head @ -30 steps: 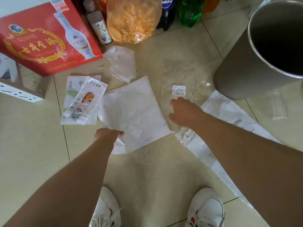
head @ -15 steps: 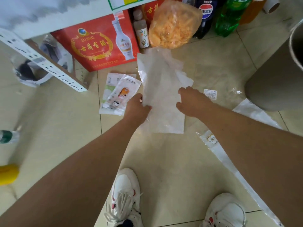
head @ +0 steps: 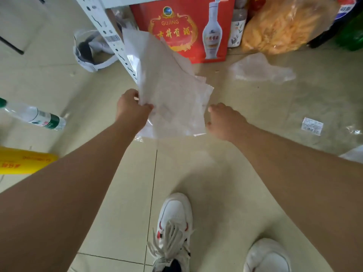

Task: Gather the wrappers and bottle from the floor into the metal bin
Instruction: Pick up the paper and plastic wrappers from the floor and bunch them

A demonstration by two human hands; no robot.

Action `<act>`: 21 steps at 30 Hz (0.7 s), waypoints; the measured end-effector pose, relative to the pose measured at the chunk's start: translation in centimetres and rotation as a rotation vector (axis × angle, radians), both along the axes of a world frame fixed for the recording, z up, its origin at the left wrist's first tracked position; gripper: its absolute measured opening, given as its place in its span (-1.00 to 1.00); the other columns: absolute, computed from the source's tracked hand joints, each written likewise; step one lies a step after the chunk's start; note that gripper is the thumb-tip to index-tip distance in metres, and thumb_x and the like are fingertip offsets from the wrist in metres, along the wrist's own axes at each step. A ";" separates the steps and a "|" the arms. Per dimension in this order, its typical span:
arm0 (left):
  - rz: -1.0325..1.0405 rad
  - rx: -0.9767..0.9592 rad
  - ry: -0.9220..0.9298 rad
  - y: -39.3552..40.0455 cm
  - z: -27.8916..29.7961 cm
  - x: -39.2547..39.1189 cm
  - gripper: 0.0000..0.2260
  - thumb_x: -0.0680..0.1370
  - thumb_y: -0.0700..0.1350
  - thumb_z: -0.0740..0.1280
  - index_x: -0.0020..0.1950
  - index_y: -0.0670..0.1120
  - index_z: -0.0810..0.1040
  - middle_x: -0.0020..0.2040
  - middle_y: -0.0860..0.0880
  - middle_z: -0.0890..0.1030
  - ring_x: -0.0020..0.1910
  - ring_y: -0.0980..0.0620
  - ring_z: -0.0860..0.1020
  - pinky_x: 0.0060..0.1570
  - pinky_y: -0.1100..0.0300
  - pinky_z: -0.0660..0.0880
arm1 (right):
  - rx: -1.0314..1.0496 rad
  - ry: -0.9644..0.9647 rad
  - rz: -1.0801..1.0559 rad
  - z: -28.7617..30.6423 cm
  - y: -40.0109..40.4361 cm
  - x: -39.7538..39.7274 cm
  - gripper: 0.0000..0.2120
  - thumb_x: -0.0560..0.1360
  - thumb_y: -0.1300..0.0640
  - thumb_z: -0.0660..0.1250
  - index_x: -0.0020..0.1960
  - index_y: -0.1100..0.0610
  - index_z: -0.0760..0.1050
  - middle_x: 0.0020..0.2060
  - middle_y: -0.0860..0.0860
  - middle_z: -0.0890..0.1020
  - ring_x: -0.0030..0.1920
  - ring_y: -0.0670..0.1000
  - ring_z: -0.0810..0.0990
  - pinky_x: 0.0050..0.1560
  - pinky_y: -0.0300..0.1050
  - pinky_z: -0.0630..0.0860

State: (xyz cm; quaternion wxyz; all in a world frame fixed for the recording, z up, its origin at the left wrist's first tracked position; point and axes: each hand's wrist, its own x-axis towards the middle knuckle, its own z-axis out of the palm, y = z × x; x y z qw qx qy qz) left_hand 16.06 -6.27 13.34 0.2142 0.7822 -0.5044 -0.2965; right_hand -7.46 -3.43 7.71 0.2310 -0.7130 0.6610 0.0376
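My left hand (head: 132,109) grips a large translucent white wrapper (head: 169,89) by its left edge and holds it up off the floor. Just right of the wrapper's lower edge is my right hand (head: 225,122), fingers apart and holding nothing. A clear plastic bottle with a green label (head: 33,115) lies on its side at the far left. A crumpled clear wrapper (head: 261,69) rests on the tiles ahead to the right. A big clear film with a white barcode sticker (head: 312,125) lies flat at the right. The metal bin is out of view.
A red liquor box (head: 182,28), a bag of yellow snacks (head: 282,24) and drink bottles stand along the far side. A white perforated shelf post (head: 110,34) slants down behind the wrapper. A yellow object (head: 21,160) sits at the left edge. My white shoes (head: 172,230) are below.
The wrapper has come off the floor in my left hand and risen. My right hand has let go of it. The view has swung left, so the bin and printed wrappers are gone from sight.
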 end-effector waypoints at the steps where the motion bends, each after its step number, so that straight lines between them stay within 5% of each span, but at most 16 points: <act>1: 0.030 -0.003 0.014 0.0 0.0 1.0 -0.70 0.41 -0.12 0.48 0.10 -0.12 0.56 0.00 -0.10 0.65 -0.06 -0.14 0.64 -0.03 0.02 0.60 | 0.005 0.017 0.019 -0.5 -0.2 0.8 -0.62 0.53 0.09 0.24 0.30 0.21 0.38 0.15 0.18 0.48 0.18 0.24 0.50 0.13 0.07 0.45; 5: 0.128 -0.018 0.038 0.3 0.2 4.1 -0.71 0.40 -0.13 0.49 0.08 -0.13 0.55 0.00 -0.11 0.66 -0.05 -0.15 0.65 -0.01 -0.03 0.62 | -0.002 0.073 0.103 -2.5 -0.6 3.7 -0.65 0.55 0.09 0.25 0.27 0.22 0.39 0.14 0.16 0.49 0.18 0.22 0.50 0.09 0.06 0.44; 12: 0.163 -0.074 -0.077 -0.7 -0.4 7.7 -0.76 0.51 -0.18 0.40 0.16 -0.16 0.52 -0.03 -0.05 0.60 -0.29 0.04 0.52 -0.54 0.41 0.31 | -0.129 0.120 0.155 -5.9 -3.4 6.9 -0.66 0.49 0.15 0.30 0.23 0.23 0.42 0.10 0.17 0.51 0.08 0.20 0.52 0.02 0.06 0.46; 16: 0.159 -0.061 -0.120 -1.2 -1.5 8.8 -0.78 0.49 -0.16 0.41 0.11 -0.14 0.54 0.00 -0.07 0.65 -0.19 -0.06 0.59 -0.34 0.26 0.39 | -0.192 0.148 0.192 -8.4 -6.7 8.1 -0.61 0.42 0.21 0.35 0.23 0.20 0.41 0.15 0.13 0.51 0.09 0.18 0.52 0.00 0.09 0.48; 21: 0.149 -0.066 -0.129 -2.0 -2.7 9.3 -0.86 0.51 -0.20 0.39 0.03 -0.10 0.50 -0.09 -0.05 0.61 -0.36 0.12 0.50 -0.62 0.50 0.28 | -0.014 0.120 0.271 -11.4 -10.4 10.6 -0.39 0.50 0.23 0.21 0.52 0.24 0.16 0.53 0.12 0.17 0.49 0.18 0.20 0.36 0.19 0.31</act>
